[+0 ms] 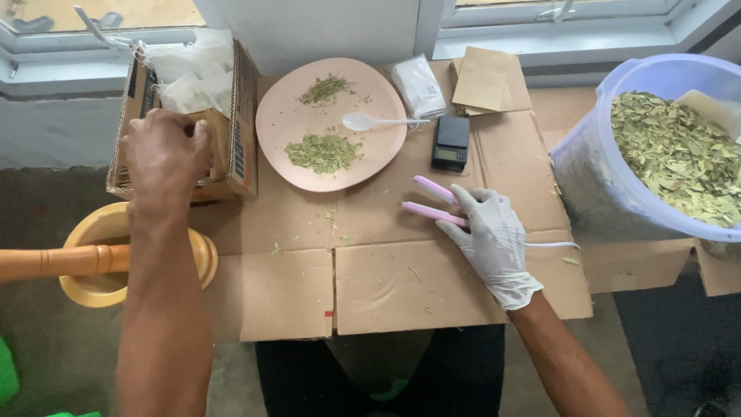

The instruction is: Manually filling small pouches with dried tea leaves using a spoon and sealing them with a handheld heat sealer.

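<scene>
My left hand (164, 157), bare, reaches into an open cardboard box (243, 123) at the back left, fingers curled down among white paper sachets (193, 77); what it grips is hidden. My right hand (494, 239), in a white glove, rests on the flattened cardboard (386, 286) and lies over the end of a pink two-armed heat sealer (432, 202), whose white cord (552, 245) runs right. A pink plate (293, 116) beyond holds two heaps of crushed green leaves and a white plastic spoon (370, 121).
A small black scale (451, 143) sits right of the plate, with a clear bag of sachets (418, 85) and brown paper pouches (485, 79) behind. A translucent tub of dried leaves (671, 154) stands right. A yellow mortar with a wooden pestle (93, 259) is left.
</scene>
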